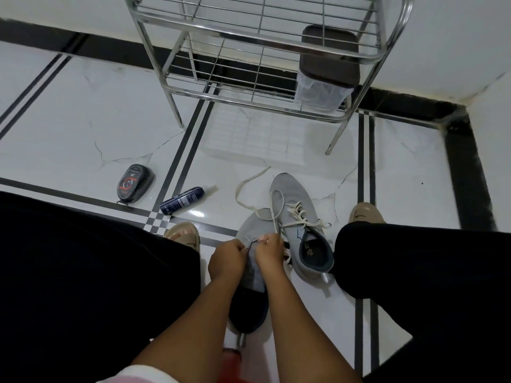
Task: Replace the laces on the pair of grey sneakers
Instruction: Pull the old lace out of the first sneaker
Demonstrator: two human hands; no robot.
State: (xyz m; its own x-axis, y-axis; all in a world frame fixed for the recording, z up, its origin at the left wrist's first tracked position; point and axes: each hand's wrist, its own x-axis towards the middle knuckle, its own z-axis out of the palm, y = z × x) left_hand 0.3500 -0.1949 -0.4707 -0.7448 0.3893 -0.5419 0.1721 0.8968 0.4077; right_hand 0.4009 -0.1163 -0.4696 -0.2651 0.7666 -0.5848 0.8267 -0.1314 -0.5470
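White marble-look floor with black stripes, dark skirting — steel rack against the wall. Two grey sneakers between the knees; both hands pinch a dark lace, fingers curled, over the nearer shoe.

Two sneakers stood on the floor between the person's legs: the near sneaker left, the far sneaker right, touching. Both hands were over the near sneaker. A rack stood behind; a can and a polish container lay left.
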